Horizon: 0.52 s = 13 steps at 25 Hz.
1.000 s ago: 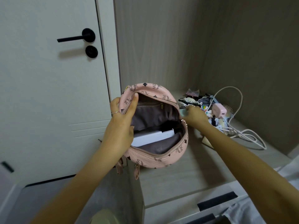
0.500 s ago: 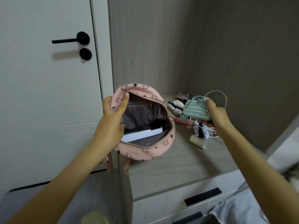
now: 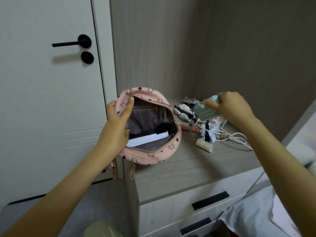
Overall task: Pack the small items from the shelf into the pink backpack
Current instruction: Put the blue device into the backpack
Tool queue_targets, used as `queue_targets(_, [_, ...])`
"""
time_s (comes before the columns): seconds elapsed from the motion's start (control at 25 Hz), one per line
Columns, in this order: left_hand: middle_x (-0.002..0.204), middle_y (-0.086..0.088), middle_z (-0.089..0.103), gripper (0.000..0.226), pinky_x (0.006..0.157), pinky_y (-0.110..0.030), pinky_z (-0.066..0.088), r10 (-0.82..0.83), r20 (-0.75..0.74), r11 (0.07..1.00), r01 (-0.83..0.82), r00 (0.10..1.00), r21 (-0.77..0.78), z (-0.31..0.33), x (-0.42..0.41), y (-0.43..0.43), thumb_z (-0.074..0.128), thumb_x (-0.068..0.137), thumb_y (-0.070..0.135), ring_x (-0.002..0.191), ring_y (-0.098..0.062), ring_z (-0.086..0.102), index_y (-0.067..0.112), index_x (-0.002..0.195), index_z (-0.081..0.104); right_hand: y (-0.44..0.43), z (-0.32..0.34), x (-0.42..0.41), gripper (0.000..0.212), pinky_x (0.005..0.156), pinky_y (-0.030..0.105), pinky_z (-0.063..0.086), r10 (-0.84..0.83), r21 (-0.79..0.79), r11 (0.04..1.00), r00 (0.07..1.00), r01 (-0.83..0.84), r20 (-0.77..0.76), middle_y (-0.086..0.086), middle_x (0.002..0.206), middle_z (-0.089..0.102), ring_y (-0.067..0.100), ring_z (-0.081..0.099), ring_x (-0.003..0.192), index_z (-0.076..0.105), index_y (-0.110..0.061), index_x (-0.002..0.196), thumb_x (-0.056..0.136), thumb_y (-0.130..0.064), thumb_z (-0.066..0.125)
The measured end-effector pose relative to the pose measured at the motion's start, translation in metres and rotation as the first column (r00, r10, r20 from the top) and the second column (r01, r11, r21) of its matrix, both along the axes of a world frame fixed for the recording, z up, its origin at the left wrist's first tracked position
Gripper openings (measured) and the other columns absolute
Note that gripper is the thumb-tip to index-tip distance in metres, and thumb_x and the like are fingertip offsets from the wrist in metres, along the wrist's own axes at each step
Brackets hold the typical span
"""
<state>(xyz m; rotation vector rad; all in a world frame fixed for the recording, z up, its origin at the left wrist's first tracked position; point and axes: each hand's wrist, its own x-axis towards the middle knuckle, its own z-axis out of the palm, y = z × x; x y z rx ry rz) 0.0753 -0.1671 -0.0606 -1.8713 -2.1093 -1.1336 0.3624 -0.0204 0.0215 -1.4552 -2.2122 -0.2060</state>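
The pink backpack [image 3: 153, 154] stands unzipped on the shelf's left end, with a white box [image 3: 147, 140] inside its grey lining. My left hand [image 3: 116, 125] grips the near-left rim of its mouth and holds it apart. My right hand [image 3: 229, 106] is raised above the pile of small items and is closed on a mint-green ribbed case [image 3: 205, 112], tilted in the air. Below it lie a dotted hair scrunchie [image 3: 183, 111], a pink pen-like stick [image 3: 189, 128], a cream roll [image 3: 204, 145], a black-and-white scrunchie [image 3: 207, 134] and a white cable [image 3: 236, 138].
The grey wooden shelf [image 3: 188, 165] sits in a wardrobe niche, walled at the back and right. Drawers with black slot handles [image 3: 210, 200] are below. A white door with a black handle [image 3: 71, 43] is on the left. Pale cloth [image 3: 259, 218] lies at the bottom right.
My right hand picked the mint-green case out of the pile and lifted it; it now holds it tilted above the items. My left hand still holds the backpack's mouth apart.
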Motion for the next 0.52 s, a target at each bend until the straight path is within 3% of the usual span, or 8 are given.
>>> queue_targets(0.08, [0.141,-0.014,0.015,0.1,0.082,-0.043,0.052,-0.002,0.014,1.0,0.002,1.0,0.002,0.0,0.0,0.0,0.06,0.073,-0.015,0.094,-0.035,0.056,0.033,0.148,0.012,-0.002,0.001,0.003,0.053,0.043,0.028,0.031,0.052,0.025,0.999,0.981,-0.048,-0.19,0.01,0.057,0.056,0.021,0.05,0.053,0.06,-0.005,0.073,0.087,-0.055,0.05])
queue_targets(0.2, [0.141,-0.014,0.015,0.101,0.082,-0.041,0.053,0.006,0.008,1.0,-0.006,1.0,0.013,-0.001,0.0,0.0,0.06,0.073,-0.014,0.095,-0.036,0.056,0.032,0.148,0.013,-0.007,-0.002,0.0,0.052,0.041,0.019,0.037,0.123,-0.072,0.981,0.858,-0.182,-0.499,0.01,0.053,0.058,0.015,0.049,0.044,0.063,-0.009,0.078,0.089,-0.056,0.047])
queue_targets(0.28, [0.141,-0.014,0.016,0.099,0.081,-0.04,0.053,0.004,-0.007,1.0,-0.004,1.0,0.023,-0.001,-0.001,0.0,0.061,0.073,-0.014,0.095,-0.036,0.056,0.031,0.148,0.015,-0.004,-0.001,-0.002,0.061,0.046,0.025,0.04,0.085,-0.131,0.975,0.844,-0.18,-0.53,0.015,0.057,0.057,0.019,0.05,0.048,0.064,-0.002,0.079,0.086,-0.061,0.049])
queue_targets(0.4, [0.14,-0.014,0.017,0.099,0.08,-0.04,0.053,0.0,0.0,1.0,0.0,1.0,0.02,-0.001,0.0,-0.001,0.06,0.073,-0.015,0.094,-0.035,0.056,0.031,0.148,0.015,0.002,0.012,0.0,0.071,0.052,0.038,0.049,-0.034,-0.251,0.967,0.962,-0.037,-0.27,0.017,0.06,0.064,0.022,0.059,0.047,0.066,0.004,0.075,0.077,-0.066,0.056])
queue_targets(0.52, [0.14,-0.016,0.017,0.1,0.08,-0.042,0.052,0.01,0.001,1.0,-0.01,1.0,0.017,0.002,0.002,-0.001,0.06,0.073,-0.015,0.092,-0.035,0.055,0.031,0.148,0.014,0.002,0.03,-0.003,0.064,0.048,0.026,0.043,-0.038,-0.225,0.97,0.976,0.086,0.213,0.001,0.048,0.063,0.017,0.063,0.046,0.067,-0.01,0.069,0.073,-0.073,0.054])
